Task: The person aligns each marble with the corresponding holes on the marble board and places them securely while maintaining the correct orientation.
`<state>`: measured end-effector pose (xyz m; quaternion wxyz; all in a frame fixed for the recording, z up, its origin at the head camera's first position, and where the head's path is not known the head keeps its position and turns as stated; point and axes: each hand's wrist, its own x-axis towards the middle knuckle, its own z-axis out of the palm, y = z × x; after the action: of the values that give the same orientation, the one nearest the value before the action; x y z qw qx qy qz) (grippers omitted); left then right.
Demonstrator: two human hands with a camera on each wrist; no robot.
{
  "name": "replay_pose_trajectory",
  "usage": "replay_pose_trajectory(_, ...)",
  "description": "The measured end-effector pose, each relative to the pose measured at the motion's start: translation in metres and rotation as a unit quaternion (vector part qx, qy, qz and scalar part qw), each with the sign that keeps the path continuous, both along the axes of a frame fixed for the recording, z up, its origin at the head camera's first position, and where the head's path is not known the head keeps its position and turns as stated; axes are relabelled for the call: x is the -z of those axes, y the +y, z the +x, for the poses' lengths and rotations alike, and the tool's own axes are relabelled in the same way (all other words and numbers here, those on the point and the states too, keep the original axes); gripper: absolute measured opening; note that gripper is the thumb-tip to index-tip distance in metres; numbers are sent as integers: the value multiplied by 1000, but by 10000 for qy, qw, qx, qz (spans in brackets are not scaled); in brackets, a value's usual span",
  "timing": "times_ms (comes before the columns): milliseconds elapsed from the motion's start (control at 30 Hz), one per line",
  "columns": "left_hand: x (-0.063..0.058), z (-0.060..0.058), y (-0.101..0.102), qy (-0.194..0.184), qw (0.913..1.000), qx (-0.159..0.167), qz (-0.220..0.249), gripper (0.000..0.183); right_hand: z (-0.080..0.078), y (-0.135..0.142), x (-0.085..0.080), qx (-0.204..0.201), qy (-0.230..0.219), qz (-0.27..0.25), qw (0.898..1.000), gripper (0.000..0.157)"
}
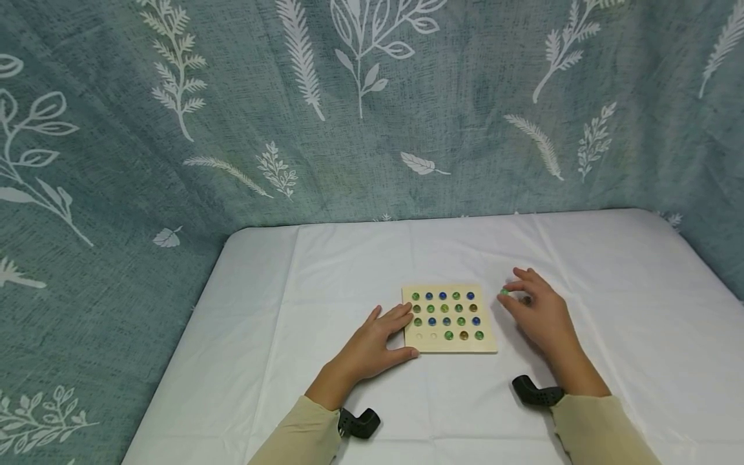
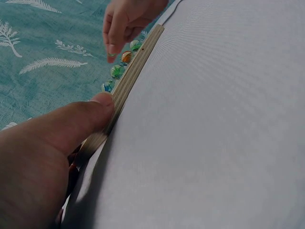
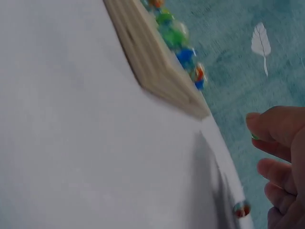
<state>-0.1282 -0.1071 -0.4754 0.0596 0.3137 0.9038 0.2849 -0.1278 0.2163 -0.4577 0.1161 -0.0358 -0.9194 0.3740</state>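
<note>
A pale wooden board (image 1: 450, 344) lies on the white-covered table, with rows of green, blue and amber glass marbles in its hollows. Two hollows at the left of its front row hold no marble. My left hand (image 1: 372, 344) rests at the board's left front corner, thumb along the front edge and fingertips over the left edge. To the right of the board, my right hand (image 1: 540, 316) pinches a green marble (image 1: 504, 292) between thumb and forefinger; only a sliver of it shows in the right wrist view.
A loose reddish marble (image 3: 242, 209) lies on the table beneath the right hand. The white cloth (image 1: 325, 278) spreads around the board. Behind the table hangs a teal curtain (image 1: 360, 161) with white leaf prints. Black wrist devices (image 1: 359, 423) sit at both sleeves.
</note>
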Motion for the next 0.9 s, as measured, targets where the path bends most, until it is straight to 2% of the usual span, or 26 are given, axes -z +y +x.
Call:
replay_pose_trajectory(233,-3,1,0,-101,9999,5,20,73,8,-31,-15,-944,265,195,9950,21)
replay_pose_trajectory(400,-3,1,0,-90,10000,-5,-11,72,15,-54,-21,-1694,404,517,9834,15)
replay_pose_trajectory(533,-3,0,0,-80,9999,-4,-63,73,19,-68,-22,-2149,349,794,9728,11)
replay_pose_trajectory(900,-2,0,0,10,9999,27,-108,72,24,-85,-22,-2680,19,1324,9543,11)
